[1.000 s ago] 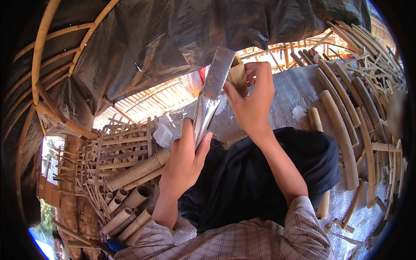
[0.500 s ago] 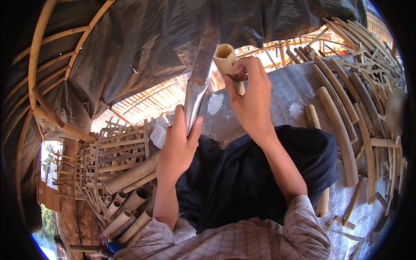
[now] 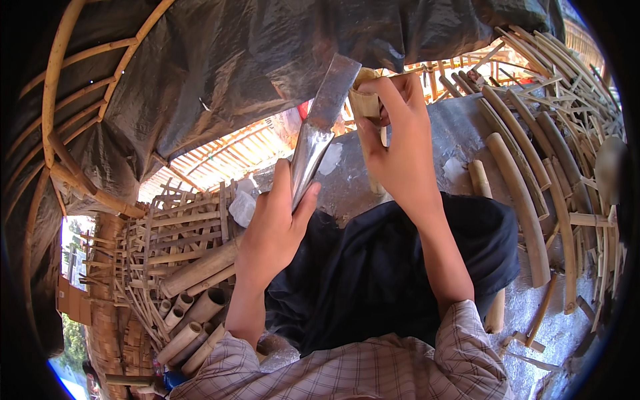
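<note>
My left hand (image 3: 270,230) is wrapped round the shiny metal handle of a large knife (image 3: 333,87). Its broad, dark blade points up and away, with the tip close to the rim of a bamboo tube (image 3: 364,105). My right hand (image 3: 400,147) grips this short, pale tube, the fingers bent over its open top end. The tube stands roughly upright, and its lower part shows beneath my palm. Part of the tube's far side is hidden by my fingers, so I cannot tell whether the blade touches it.
Dark cloth (image 3: 373,267) covers my lap. Long bamboo poles (image 3: 517,200) and split strips lie on the grey ground at right. Cut bamboo tubes (image 3: 207,303) are stacked at left beside a bamboo lattice (image 3: 180,233). A dark plastic sheet (image 3: 233,73) hangs ahead.
The knife has swung right, its tip now near the tube's rim. My right hand has moved slightly right, with its fingers now over the tube's top.
</note>
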`<state>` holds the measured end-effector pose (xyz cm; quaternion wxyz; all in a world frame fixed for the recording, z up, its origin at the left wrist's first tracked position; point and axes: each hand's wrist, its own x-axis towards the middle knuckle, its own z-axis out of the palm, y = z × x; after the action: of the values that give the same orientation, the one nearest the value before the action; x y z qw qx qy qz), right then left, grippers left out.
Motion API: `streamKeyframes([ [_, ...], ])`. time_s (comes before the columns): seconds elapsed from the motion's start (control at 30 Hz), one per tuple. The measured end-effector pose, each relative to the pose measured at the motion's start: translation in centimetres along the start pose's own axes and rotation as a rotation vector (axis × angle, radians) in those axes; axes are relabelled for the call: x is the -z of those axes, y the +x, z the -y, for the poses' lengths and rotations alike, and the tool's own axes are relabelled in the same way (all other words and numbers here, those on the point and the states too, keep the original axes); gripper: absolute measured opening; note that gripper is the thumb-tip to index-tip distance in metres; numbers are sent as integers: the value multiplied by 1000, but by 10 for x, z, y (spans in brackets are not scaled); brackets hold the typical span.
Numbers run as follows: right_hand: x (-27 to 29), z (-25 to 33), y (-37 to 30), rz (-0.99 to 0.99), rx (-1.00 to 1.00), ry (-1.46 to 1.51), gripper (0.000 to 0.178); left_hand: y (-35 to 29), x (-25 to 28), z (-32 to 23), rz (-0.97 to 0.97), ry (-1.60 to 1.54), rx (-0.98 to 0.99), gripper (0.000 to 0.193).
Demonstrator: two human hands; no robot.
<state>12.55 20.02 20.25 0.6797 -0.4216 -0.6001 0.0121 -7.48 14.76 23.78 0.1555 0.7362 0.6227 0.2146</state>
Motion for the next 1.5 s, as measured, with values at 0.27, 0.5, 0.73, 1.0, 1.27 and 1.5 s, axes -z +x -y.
streamKeyframes([
  [0.27, 10, -2, 5, 53, -60, 178, 48, 1, 1, 5, 5, -34, -69, 50],
  [0.5, 18, -10, 9, 58, -87, 187, 48, 2, 11, -15, -45, 259, -126, 59],
  [0.73, 15, -1, 7, 46, -38, 19, 49, 12, 37, -10, -22, 433, -222, 51],
  [1.0, 5, 1, 5, -85, -136, 165, 67, 23, 66, -6, -40, 499, -417, 56],
  [1.27, 13, -37, 7, -50, -127, 187, 72, 33, 61, -34, -85, 700, -454, 49],
  [1.5, 8, -64, 11, 42, -319, 605, 68, 10, 39, -48, -236, 1178, -547, 29],
])
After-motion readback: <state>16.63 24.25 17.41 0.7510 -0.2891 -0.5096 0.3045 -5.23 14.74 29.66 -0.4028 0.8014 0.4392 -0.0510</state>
